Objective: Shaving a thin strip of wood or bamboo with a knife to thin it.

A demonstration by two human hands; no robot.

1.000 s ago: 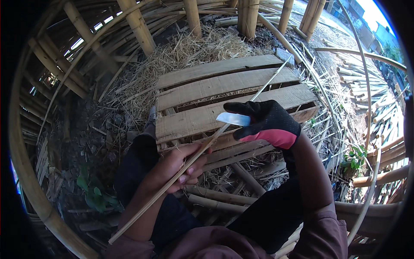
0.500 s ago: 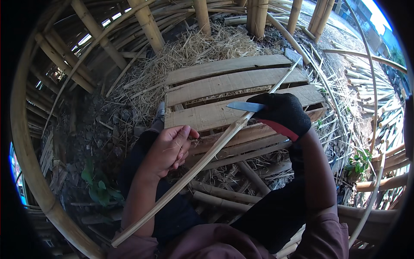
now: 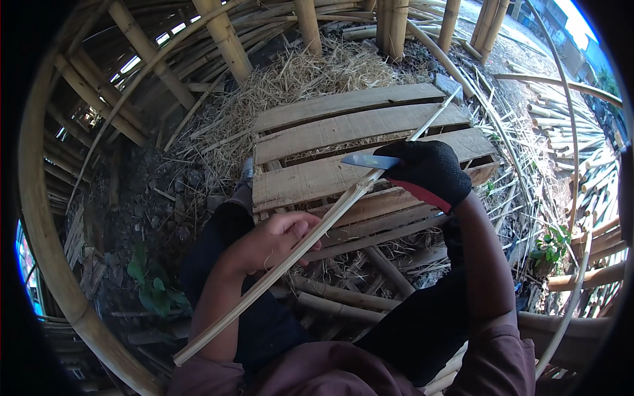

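My right hand (image 3: 428, 173), in a black and red glove, is closed around a knife (image 3: 366, 161), its blade pointing left. A long, pale split bamboo strip (image 3: 254, 288) runs under that blade and hand. It slants from beside my left arm up to the far right, with a rough, raised spot just below the knife. My bare left hand (image 3: 272, 241) lies at the strip's middle, fingers curled beneath it and the thumb bent in; part of the grip is hidden by the strip. Below both hands stands a slatted wooden crate (image 3: 317, 134).
Bamboo posts (image 3: 224, 39) rise behind a heap of shavings (image 3: 323, 66). A curved bamboo pole (image 3: 63, 284) bends along the left. Cut bamboo pieces (image 3: 561, 129) are piled at the right, and more poles (image 3: 343, 309) lie under the crate's near side.
My left hand has moved down and slightly right, from beside the strip to under it. The knife and my right hand have shifted slightly left.
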